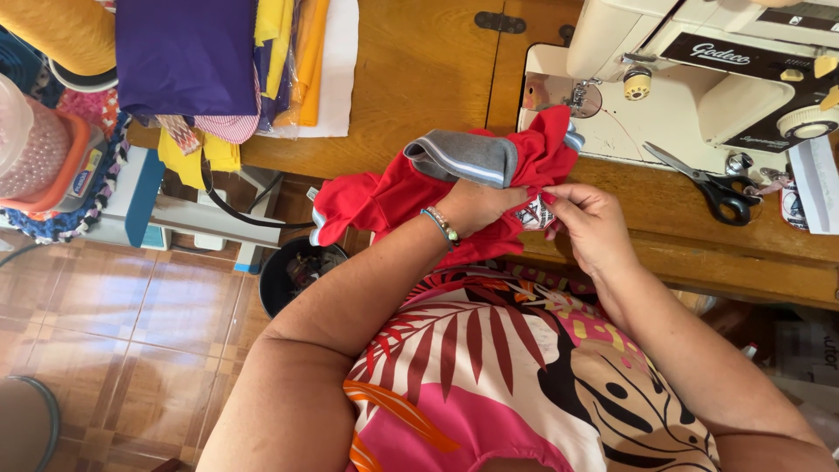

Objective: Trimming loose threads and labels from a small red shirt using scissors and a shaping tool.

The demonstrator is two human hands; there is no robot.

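- A pink, leaf-patterned top [524, 385] fills the bottom centre of the frame, nearest the camera, with both forearms reaching up from it toward the middle.
- The left hand [476, 205] is closed on a bunched red garment [384, 197] with a grey, white-edged collar band [463, 157]; a beaded bracelet [441, 225] sits on that wrist.
- The right hand [590, 218] pinches a small printed label [531, 212] at the garment's edge, thumb and forefinger together on it.
- The two hands are just beside each other, centre frame, and the garment lies under and left of them, over the front edge of the wooden counter [419, 87].
- Risk, as I judge it: the loose red folds hang off the counter above a dark bin [293, 275] on the tiled floor; a slack grip could let the cloth slide down.
- The label is small; a pinch that shifts could lose it or pucker the fabric.
- Scissors [712, 183] lie at right near the white sewing machine [699, 70], close to the right forearm; a sweep could knock them.
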